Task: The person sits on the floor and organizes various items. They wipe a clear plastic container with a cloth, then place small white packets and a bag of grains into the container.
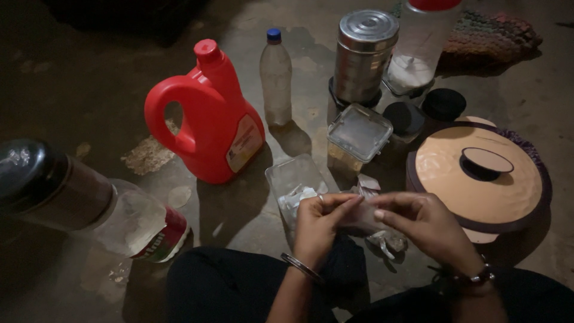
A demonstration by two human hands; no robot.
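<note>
A: What are the hands doing?
B: The left hand (320,218) and right hand (418,220) meet over the lap, fingers pinched on a small clear packet (360,216) stretched between them.
A: Where is that?
B: Low in the middle of the view, above the floor (84,90), just in front of an open clear tub (293,179) with white pieces inside.
A: Around it?
B: A red jug (209,119) stands to the left, a plastic bottle (276,76) behind the tub, then a steel canister (363,57) and a lidded clear box (359,133). A round tan lid (478,176) lies to the right, near the right hand. A dark-capped jar (78,203) lies tilted at far left.
</note>
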